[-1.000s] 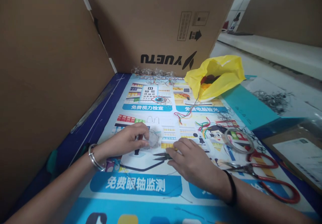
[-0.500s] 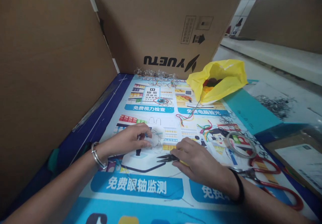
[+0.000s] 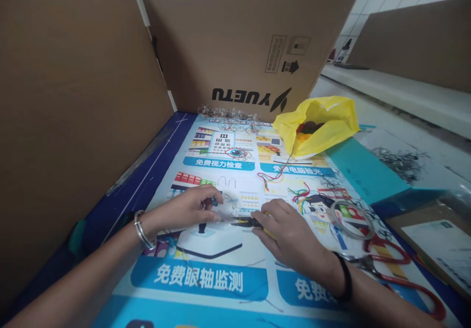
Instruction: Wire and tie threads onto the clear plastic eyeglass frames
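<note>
My left hand (image 3: 200, 205) is pinched around a thin, loosely curled wire (image 3: 232, 201); its far end and whatever lies under the fingers are too blurred to make out. In my right hand (image 3: 289, 232) are needle-nose pliers (image 3: 246, 222) with dark jaws and yellow handles. Their tips point left, just right of my left fingertips, beside the wire. Whether the jaws touch the wire I cannot tell. Beyond my left hand, two bent U-shaped wires (image 3: 226, 181) lie on the printed poster (image 3: 253, 264).
Red-handled scissors (image 3: 390, 254) and a roll of clear tape (image 3: 352, 220) lie by my right forearm. A yellow bag (image 3: 327, 129) stands farther back, near coloured threads (image 3: 272, 177). Tangled wire pieces (image 3: 230, 113) line the cardboard wall (image 3: 228, 38); a dark wire heap (image 3: 401, 163) sits right.
The pliers have risen slightly toward my left fingertips, and their jaws look less spread than before. My left hand has stayed nearly in place. The camera view has tilted a little.
</note>
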`<state>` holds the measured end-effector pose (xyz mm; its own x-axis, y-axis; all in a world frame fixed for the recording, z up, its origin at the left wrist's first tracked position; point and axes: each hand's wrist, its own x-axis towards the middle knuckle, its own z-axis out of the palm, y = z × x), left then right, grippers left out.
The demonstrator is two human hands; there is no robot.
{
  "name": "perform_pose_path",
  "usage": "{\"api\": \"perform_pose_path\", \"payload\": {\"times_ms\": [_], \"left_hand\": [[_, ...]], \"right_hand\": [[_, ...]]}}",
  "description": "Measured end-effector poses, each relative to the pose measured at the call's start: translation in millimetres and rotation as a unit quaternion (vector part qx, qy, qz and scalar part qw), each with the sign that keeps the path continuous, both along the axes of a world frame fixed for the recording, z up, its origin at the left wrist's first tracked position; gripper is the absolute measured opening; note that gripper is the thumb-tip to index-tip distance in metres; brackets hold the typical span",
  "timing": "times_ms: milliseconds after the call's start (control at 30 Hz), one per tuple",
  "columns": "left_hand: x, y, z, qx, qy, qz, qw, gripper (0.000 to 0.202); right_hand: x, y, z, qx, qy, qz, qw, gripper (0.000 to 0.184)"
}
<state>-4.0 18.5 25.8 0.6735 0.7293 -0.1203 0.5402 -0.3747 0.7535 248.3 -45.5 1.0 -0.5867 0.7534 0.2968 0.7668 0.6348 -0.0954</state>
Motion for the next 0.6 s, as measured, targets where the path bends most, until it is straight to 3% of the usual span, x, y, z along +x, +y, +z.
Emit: {"api": "perform_pose_path", "payload": {"times_ms": [167,400,600], "left_hand": [[-1.5,1.1,-0.2,-0.013,-0.002,0.013,1.0,0.025],[0.2,-0.5,-1.0,-0.007,0.009,0.023,1.0,0.031],[0.4,-2.8,-0.8,0.02,0.016,0.017,1.0,0.033]], "right_hand": [[-3.6,4.2,5.5,-0.013,-0.007,-0.012,1.0,0.021],[15.3,-1.0,5.4,-0.048,-0.044,-0.002,0.998,0.017],[14.3,-1.5,7.0,0.011,0.028,-0.02,0.999,0.022]]}}
